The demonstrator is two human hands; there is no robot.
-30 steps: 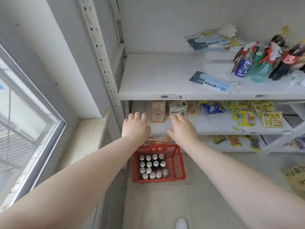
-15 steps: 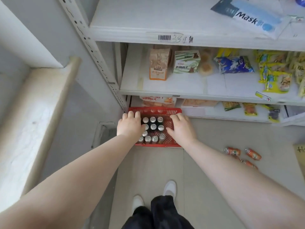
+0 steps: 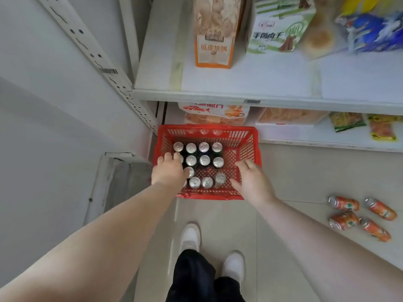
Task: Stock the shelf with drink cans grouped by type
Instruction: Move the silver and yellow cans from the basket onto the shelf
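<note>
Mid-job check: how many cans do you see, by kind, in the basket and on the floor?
Silver-topped dark cans in the red basket: 12 showing; the left hand may hide more.
Orange cans on the floor: 4
Total: 16 showing

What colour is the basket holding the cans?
Red; the basket shows clearest in the head view.

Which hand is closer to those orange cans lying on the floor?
Right. The right hand hovers at the right side of the red basket, the side facing the orange cans; the left hand is at its left side.
</note>
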